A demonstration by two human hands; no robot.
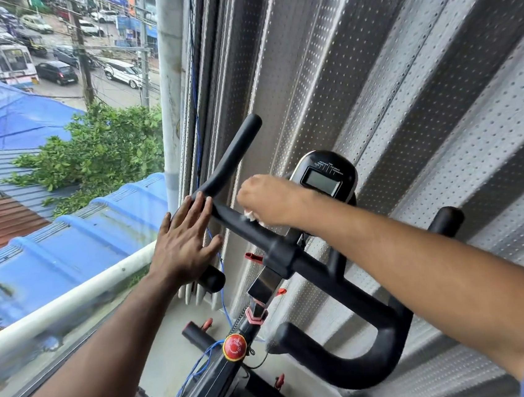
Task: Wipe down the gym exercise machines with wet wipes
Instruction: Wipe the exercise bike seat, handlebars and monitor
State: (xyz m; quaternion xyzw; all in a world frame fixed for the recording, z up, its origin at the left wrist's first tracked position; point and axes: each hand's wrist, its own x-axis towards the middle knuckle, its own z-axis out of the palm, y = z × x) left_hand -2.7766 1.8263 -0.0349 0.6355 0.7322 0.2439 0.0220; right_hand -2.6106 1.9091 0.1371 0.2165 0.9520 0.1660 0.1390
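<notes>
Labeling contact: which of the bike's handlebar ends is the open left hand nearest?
The upper left handlebar horn: the left hand's fingertips reach its bend. The other ends sit lower or far right.

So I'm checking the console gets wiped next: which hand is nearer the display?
Right. The right hand, gripping a wipe, is just left of the display; the left hand lies farther left.

Right hand [267, 201] grips white wet wipe [249, 215] against black exercise bike handlebar [240, 220]. Left hand [187, 235] flat, fingers straight, touching handlebar bend. Display console [324, 175] behind right hand. Red knob [235, 347] below.
</notes>
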